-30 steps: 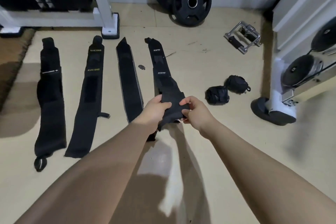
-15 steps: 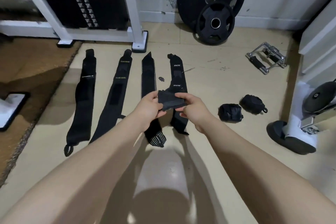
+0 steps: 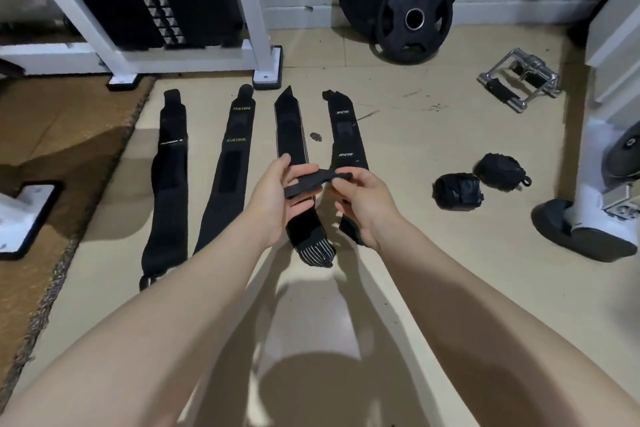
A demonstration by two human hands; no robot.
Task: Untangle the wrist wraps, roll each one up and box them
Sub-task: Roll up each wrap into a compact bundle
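Above the floor, I start rolling the fourth wrap.
My left hand and right hand pinch its folded near end, lifted over the laid-out strips; slack tension could let the roll loosen or skew.

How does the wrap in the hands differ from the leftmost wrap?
The held wrap has its near end lifted and folded between both hands; the leftmost wrap lies flat, untouched. The held wrap shows white lettering twice; the leftmost shows one small white mark. Both are long and black.
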